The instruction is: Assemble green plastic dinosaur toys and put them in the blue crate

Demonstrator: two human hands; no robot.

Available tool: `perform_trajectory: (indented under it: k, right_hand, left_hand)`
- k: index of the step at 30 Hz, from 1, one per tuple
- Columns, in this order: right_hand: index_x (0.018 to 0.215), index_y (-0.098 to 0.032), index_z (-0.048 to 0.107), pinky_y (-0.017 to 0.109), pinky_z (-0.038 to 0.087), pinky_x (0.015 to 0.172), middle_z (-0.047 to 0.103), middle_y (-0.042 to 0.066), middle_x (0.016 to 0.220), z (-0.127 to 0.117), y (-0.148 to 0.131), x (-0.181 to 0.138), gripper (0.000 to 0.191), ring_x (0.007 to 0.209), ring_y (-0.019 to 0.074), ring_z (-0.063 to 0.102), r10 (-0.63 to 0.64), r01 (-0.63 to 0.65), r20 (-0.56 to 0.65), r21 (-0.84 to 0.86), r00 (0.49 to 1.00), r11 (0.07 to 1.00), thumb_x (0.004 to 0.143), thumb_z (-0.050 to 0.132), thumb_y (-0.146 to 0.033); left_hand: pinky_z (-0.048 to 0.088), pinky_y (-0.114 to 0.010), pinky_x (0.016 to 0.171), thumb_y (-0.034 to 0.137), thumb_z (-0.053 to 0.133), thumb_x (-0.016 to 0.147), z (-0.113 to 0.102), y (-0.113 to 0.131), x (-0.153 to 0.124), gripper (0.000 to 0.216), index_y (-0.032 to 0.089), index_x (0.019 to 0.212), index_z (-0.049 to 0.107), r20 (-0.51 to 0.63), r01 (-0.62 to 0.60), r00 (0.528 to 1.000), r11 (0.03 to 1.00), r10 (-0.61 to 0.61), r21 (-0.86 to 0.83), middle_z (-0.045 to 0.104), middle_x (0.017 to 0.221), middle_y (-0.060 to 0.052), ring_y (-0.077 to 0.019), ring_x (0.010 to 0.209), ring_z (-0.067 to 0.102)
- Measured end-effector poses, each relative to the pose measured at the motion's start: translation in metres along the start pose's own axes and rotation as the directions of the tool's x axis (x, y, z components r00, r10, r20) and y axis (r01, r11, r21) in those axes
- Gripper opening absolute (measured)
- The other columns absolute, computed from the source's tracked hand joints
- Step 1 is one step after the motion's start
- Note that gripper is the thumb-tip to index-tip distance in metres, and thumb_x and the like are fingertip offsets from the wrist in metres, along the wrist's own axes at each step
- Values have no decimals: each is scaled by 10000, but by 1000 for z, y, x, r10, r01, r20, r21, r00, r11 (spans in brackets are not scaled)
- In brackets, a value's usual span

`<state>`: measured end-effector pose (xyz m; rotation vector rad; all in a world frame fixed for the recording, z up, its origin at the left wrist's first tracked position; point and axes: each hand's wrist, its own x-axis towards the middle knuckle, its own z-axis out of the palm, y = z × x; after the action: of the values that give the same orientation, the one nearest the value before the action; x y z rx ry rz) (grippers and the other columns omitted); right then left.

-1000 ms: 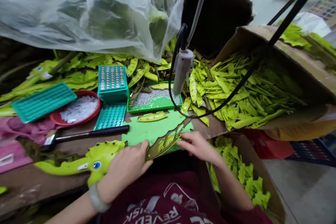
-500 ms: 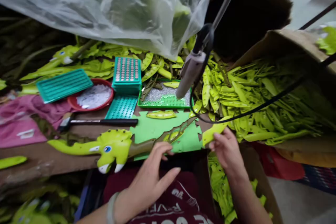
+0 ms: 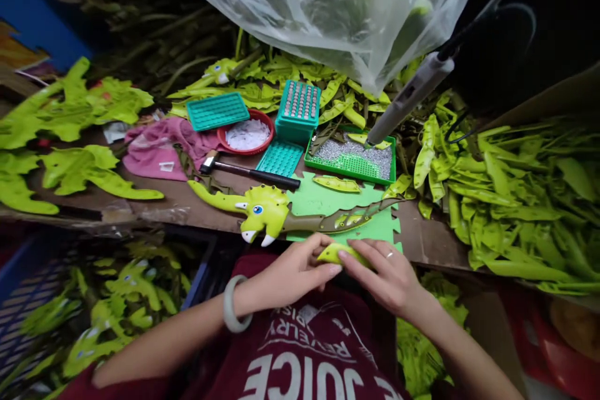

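In front of my shirt, a curved yellow-green plastic piece (image 3: 334,253) is held between both hands. My right hand (image 3: 387,275), with a ring on one finger, grips its right part. My left hand (image 3: 293,272) is closed about its left end, thumb below and fingers above. Just beyond them lies a toy sword with a yellow-green horned dinosaur head (image 3: 265,209) and a brown blade (image 3: 314,223). Its blade rests across a green foam mat (image 3: 323,200). Another yellow-green piece (image 3: 336,184) lies on that mat.
A hammer (image 3: 253,174) lies behind the dinosaur head. Behind are a green tray of small metal parts (image 3: 394,169), teal trays (image 3: 220,110) and a red bowl (image 3: 270,137). A grey hanging tool (image 3: 410,100) slants over the tray. Yellow-green pieces (image 3: 510,200) heap at right.
My right hand has brought the yellow-green piece leftward to my left hand, which now closes on its other end. The head view has shifted left, showing more of the table's left side.
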<state>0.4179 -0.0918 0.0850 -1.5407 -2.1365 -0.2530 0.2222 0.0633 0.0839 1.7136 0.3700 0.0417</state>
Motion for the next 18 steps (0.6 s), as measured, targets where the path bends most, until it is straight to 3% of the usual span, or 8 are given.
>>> perform_trajectory:
  k: [2, 3, 4, 6, 9, 11, 14, 18]
  right_hand:
    - [1336, -112, 607, 413, 555, 853, 684, 180, 1174, -3, 16, 7, 447, 1037, 268, 592, 40, -40, -9, -40, 999, 998, 894, 665, -80]
    - [1321, -125, 618, 410, 553, 858, 687, 172, 1175, -2, 25, 10, 433, 1022, 259, 587, 46, -46, -1, -47, 999, 998, 894, 669, -83]
    - [1303, -140, 630, 399, 552, 851, 691, 161, 1178, 1, 34, 14, 407, 998, 247, 583, 35, -34, 27, -48, 999, 998, 901, 664, -89]
    - [1272, -175, 651, 358, 545, 796, 698, 135, 1174, 10, 48, 22, 346, 950, 222, 579, -37, 40, 122, -26, 992, 999, 932, 629, -113]
    - [1260, -209, 658, 313, 514, 720, 697, 108, 1113, 20, 59, 30, 308, 928, 207, 578, -123, 112, 210, 61, 970, 992, 965, 593, -150]
    - [1273, -221, 651, 320, 508, 736, 680, 105, 1096, 20, 60, 34, 318, 931, 204, 570, -129, 105, 197, 129, 972, 986, 968, 592, -153]
    - [1301, -238, 635, 351, 513, 791, 653, 104, 1115, 10, 58, 42, 355, 945, 199, 563, -94, 54, 154, 245, 984, 968, 960, 603, -146]
    - [1325, -265, 629, 378, 521, 832, 642, 94, 1134, -8, 51, 58, 386, 973, 194, 586, -67, 12, 165, 313, 984, 950, 960, 592, -144]
  left_hand:
    - [541, -364, 842, 297, 583, 982, -2, -9, 6, 362, 194, 1315, 484, -182, -111, 966, 933, 181, 342, 658, 1140, -86, -198, 928, 662]
    - [521, -415, 941, 235, 601, 959, -5, -15, 10, 408, 192, 1347, 482, -234, -115, 932, 837, 278, 535, 636, 1231, -118, -234, 1048, 650]
    - [494, -456, 1004, 192, 613, 937, -7, -23, 15, 434, 183, 1353, 493, -239, -96, 905, 718, 352, 689, 624, 1266, -134, -263, 1118, 631]
    - [488, -486, 1020, 168, 652, 897, -11, -36, 22, 448, 154, 1327, 527, -164, -76, 895, 504, 415, 860, 647, 1201, -132, -291, 1107, 630]
    - [536, -443, 925, 204, 677, 895, -12, -45, 23, 370, 117, 1239, 574, -50, -114, 890, 327, 453, 938, 679, 1050, -101, -276, 976, 656]
    - [539, -426, 922, 189, 618, 944, -11, -42, 17, 317, 100, 1244, 571, -59, -93, 855, 265, 515, 960, 695, 1089, -116, -268, 998, 667]
    - [522, -438, 986, 197, 563, 997, -11, -28, 5, 317, 78, 1291, 542, -113, -52, 767, 236, 632, 970, 696, 1215, -156, -273, 1107, 668]
    - [563, -410, 916, 258, 571, 1015, -23, -8, -1, 259, 108, 1224, 534, -76, -150, 683, 241, 727, 959, 726, 1171, -152, -251, 1049, 704]
